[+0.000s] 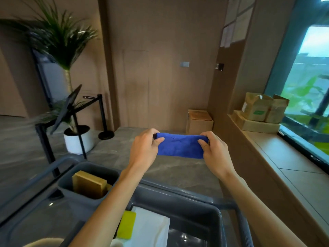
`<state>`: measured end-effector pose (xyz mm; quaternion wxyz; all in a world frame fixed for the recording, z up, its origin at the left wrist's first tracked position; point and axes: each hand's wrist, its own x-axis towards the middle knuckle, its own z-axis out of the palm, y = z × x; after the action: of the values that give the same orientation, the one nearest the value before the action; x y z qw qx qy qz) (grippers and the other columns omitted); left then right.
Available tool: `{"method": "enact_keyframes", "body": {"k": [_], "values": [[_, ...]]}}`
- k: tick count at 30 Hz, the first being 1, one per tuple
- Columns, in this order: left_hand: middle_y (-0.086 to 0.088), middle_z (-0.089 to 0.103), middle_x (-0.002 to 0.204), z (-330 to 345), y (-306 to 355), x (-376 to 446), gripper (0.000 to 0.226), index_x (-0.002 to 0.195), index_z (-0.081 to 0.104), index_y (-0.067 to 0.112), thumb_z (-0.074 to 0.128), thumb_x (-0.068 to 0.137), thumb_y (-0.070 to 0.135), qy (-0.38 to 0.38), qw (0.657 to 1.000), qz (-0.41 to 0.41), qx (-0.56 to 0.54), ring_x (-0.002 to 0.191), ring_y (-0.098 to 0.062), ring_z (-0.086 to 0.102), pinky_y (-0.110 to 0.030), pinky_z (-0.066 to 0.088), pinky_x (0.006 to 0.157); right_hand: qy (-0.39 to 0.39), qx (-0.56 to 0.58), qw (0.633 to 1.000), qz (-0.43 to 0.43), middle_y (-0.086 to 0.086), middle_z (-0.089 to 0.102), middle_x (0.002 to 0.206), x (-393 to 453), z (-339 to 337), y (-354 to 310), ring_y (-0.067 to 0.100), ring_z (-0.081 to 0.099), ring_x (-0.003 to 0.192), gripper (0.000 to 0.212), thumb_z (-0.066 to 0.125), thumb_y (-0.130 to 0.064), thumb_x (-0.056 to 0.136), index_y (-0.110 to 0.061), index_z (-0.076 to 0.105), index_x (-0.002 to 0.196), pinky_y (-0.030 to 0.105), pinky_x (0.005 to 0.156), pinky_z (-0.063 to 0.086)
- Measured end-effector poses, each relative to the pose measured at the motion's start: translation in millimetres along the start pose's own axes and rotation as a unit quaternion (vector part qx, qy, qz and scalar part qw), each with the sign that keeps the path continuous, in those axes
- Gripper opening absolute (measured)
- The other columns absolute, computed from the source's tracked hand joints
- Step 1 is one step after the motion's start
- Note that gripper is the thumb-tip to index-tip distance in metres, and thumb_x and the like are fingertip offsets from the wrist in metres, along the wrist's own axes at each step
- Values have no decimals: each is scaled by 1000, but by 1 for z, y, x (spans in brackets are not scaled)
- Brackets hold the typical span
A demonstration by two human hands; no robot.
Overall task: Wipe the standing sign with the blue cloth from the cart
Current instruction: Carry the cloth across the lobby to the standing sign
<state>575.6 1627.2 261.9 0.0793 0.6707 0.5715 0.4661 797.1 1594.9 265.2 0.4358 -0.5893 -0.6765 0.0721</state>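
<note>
Both hands' fingers (158,140) hide the blue cloth's (180,147) ends.

1. Ends of the blue cloth (180,147) are covered by the fingers (159,140) of both hands.
2. The standing sign (65,108) is motion-blurred and seen edge-on; its face cannot be read.
3. The cart (178,198) is cut off by the bottom edge.
4. The white cloth (151,227) and yellow item (127,224) are partly hidden behind the left forearm.
5. Wall papers (236,24) are too blurred to read.

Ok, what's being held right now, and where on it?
The blue cloth, folded, held by both ends: left hand grips its left end, right hand its right end.
</note>
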Motion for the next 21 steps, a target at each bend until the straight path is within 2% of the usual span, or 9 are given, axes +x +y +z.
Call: {"method": "enact_keyframes", "body": {"k": [3, 7, 9, 12, 15, 17, 20, 21], "values": [[14, 58, 79, -14, -9, -11, 4, 97, 64, 20, 64, 96, 23, 11, 999, -41, -4, 80, -13, 58, -26, 46, 64, -23, 28, 999, -18, 2, 65, 99, 2, 16, -10, 10, 59, 88, 14, 50, -15, 104, -14, 63, 110, 14, 71, 42], [6, 66, 88, -40, -25, -25, 3, 96, 67, 19, 67, 93, 18, 35, 996, -76, -17, 85, -12, 61, -15, 43, 67, -46, 50, 997, -41, 2, 65, 95, 3, 39, -23, 7, 56, 82, 14, 52, -14, 103, -13, 65, 110, 11, 70, 39], [4, 69, 92, -54, -31, -32, 5, 95, 68, 20, 69, 92, 16, 49, 995, -85, -23, 88, -12, 63, -15, 43, 70, -52, 68, 995, -51, 0, 65, 92, 3, 51, -32, 6, 56, 80, 13, 54, -14, 102, -13, 65, 109, 9, 69, 39], [1, 71, 95, -77, -41, -46, 7, 95, 69, 19, 69, 91, 13, 83, 990, -104, -41, 90, -13, 66, -23, 52, 78, -67, 90, 991, -67, -1, 67, 93, 2, 69, -48, 10, 59, 82, 14, 57, -16, 102, -14, 66, 111, 7, 69, 39], [2, 71, 94, -102, -53, -61, 9, 95, 71, 21, 72, 90, 13, 122, 984, -127, -35, 86, -13, 68, -32, 56, 82, -90, 126, 985, -74, -2, 67, 98, -1, 91, -70, 5, 58, 83, 16, 56, -17, 102, -14, 66, 114, 2, 69, 39], [2, 72, 92, -120, -61, -70, 10, 94, 72, 19, 73, 88, 10, 142, 980, -136, -15, 86, -14, 68, -35, 57, 83, -110, 152, 980, -71, -2, 65, 101, -5, 107, -89, 8, 56, 85, 17, 55, -15, 103, -14, 65, 116, 6, 73, 41], [-2, 72, 92, -151, -75, -83, 11, 92, 73, 16, 74, 87, 6, 174, 973, -153, 14, 87, -16, 69, -39, 57, 84, -141, 189, 969, -70, 1, 66, 105, -13, 132, -122, 13, 57, 93, 17, 53, -14, 103, -13, 63, 116, 24, 82, 44], [-2, 73, 92, -163, -80, -87, 12, 92, 74, 16, 74, 86, 6, 189, 969, -159, 19, 87, -16, 69, -39, 57, 84, -151, 200, 965, -72, 1, 67, 107, -15, 140, -133, 14, 57, 95, 17, 53, -14, 103, -14, 63, 117, 26, 83, 42]]}}
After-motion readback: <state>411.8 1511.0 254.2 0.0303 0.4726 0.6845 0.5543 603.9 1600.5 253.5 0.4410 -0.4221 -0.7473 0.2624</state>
